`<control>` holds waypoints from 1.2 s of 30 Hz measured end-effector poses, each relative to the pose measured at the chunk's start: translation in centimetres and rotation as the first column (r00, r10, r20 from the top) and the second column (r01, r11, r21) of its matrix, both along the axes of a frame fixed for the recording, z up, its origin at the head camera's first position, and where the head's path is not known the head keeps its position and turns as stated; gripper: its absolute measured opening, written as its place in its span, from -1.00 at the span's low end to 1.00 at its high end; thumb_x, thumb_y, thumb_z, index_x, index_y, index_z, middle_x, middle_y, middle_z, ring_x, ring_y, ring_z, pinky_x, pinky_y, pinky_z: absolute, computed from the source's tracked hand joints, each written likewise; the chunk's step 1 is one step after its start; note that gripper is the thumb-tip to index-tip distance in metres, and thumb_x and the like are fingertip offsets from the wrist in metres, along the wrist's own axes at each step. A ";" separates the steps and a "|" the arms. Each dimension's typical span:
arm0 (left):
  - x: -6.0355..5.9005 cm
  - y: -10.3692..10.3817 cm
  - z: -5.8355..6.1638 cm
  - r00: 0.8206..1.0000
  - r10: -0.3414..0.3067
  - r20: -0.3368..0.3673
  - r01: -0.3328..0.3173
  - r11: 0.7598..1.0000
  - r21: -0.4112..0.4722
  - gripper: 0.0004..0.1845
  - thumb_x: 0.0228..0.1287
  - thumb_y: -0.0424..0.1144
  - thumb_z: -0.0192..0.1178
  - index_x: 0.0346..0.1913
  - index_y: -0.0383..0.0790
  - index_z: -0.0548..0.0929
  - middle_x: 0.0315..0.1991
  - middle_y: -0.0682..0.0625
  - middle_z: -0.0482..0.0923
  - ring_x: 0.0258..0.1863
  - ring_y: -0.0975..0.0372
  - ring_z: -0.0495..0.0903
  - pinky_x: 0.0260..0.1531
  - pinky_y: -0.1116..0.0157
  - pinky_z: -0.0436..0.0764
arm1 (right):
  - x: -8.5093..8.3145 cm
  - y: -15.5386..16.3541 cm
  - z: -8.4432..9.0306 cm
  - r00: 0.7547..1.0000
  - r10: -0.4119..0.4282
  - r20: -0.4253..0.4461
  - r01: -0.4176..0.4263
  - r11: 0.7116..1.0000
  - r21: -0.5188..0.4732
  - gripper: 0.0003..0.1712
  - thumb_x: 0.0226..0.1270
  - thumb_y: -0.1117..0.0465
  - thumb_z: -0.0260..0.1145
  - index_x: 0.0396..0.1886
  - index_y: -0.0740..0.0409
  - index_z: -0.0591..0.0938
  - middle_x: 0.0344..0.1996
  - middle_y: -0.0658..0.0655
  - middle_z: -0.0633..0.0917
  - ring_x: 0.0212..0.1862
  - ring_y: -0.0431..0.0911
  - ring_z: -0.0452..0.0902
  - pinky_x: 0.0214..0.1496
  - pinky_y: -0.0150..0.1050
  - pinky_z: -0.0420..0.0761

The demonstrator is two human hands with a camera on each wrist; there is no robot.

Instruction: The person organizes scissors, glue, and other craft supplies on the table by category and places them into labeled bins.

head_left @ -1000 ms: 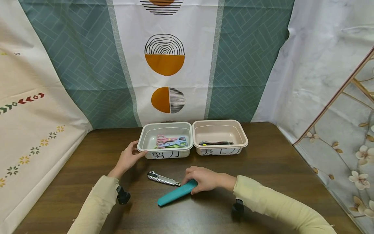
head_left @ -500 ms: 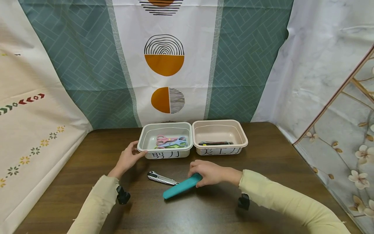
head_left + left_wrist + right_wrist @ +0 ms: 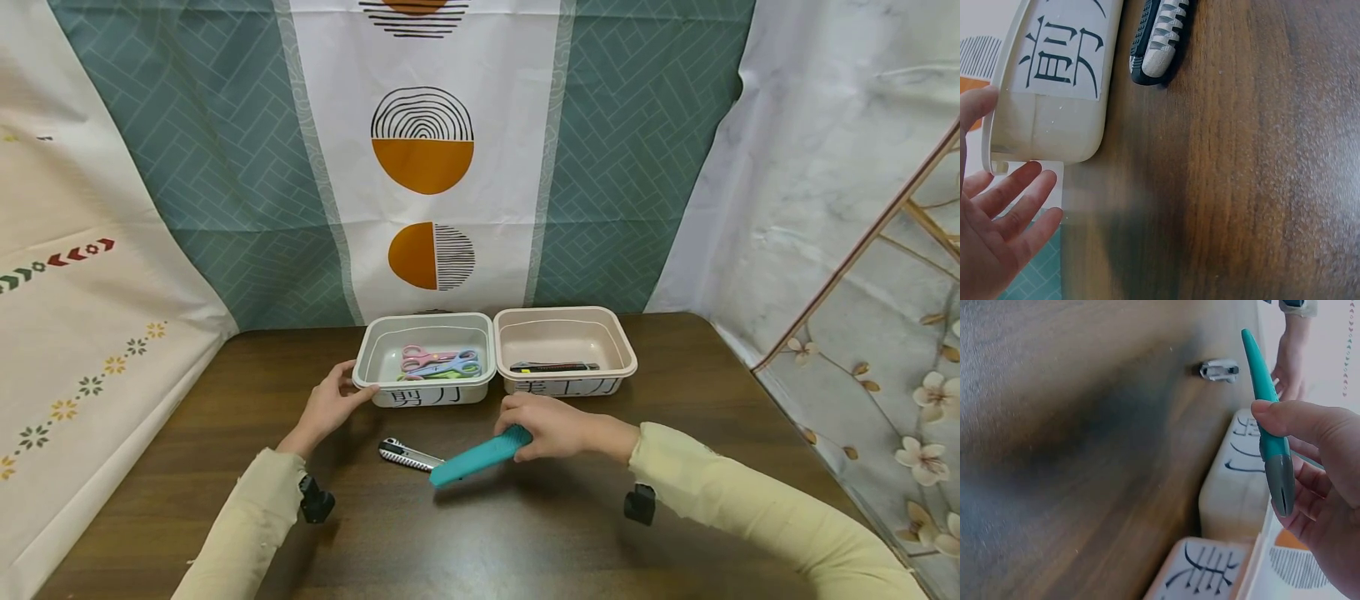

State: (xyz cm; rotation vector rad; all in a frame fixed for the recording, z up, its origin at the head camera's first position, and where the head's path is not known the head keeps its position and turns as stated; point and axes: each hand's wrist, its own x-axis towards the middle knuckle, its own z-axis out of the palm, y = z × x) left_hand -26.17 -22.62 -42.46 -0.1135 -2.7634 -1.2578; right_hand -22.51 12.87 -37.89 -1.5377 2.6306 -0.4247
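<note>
My right hand (image 3: 551,427) grips one end of a long teal utility knife (image 3: 480,456) and holds it lifted above the table, its far end tilted down to the left. The right wrist view shows the teal knife (image 3: 1266,412) pinched between thumb and fingers (image 3: 1310,425). My left hand (image 3: 330,404) rests with straight fingers against the left front corner of the white bin (image 3: 375,333), which holds pink and blue scissors (image 3: 438,363). A silver and black utility knife (image 3: 405,454) lies on the table between my hands, also seen as the knife (image 3: 1159,40) beside the bin (image 3: 1054,100).
A pink bin (image 3: 630,354) stands right of the white one and holds a dark utility knife (image 3: 555,367). Both bins carry labels with characters on their fronts. Patterned curtains hang behind and at both sides of the brown wooden table (image 3: 712,400).
My right hand has lifted the teal knife off the table and carried it up and to the right, toward the bins. My left hand and the silver knife have stayed put.
</note>
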 end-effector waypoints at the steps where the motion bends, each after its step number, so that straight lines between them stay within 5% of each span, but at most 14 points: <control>1: 0.0 0.0 0.0 1.000 0.001 0.001 -0.001 1.000 0.000 -0.25 0.14 0.00 0.21 0.26 -0.37 0.20 -0.06 -0.33 0.52 -0.08 -0.03 0.51 -0.16 0.07 0.46 | -0.1 0.1 0.1 1.000 0.000 -0.008 0.000 1.000 -0.007 -0.64 -0.07 0.17 0.46 -0.20 0.04 0.63 -0.31 -0.07 0.49 -0.24 -0.25 0.32 -0.19 -0.41 0.37; 18: 0.0 -0.1 -0.2 1.000 -0.008 -0.004 0.008 1.000 0.012 -0.26 0.14 0.00 0.22 0.26 -0.37 0.20 -0.05 -0.34 0.50 -0.07 -0.05 0.50 -0.14 0.05 0.46 | -2.3 3.3 2.6 0.985 -0.059 -0.161 0.050 0.997 -0.060 -0.62 -0.11 0.20 0.49 -0.21 0.10 0.63 -0.31 -0.03 0.50 -0.25 -0.19 0.35 -0.21 -0.30 0.40; 36: 0.0 -0.1 -0.2 1.000 -0.011 -0.002 0.011 1.000 0.021 -0.26 0.15 -0.01 0.22 0.26 -0.36 0.20 -0.05 -0.34 0.50 -0.06 -0.05 0.50 -0.14 0.05 0.45 | -3.9 4.4 2.9 0.963 -0.077 -0.260 0.047 0.992 -0.121 -0.62 -0.13 0.25 0.50 -0.24 0.18 0.62 -0.29 0.06 0.50 -0.22 -0.09 0.40 -0.14 -0.19 0.42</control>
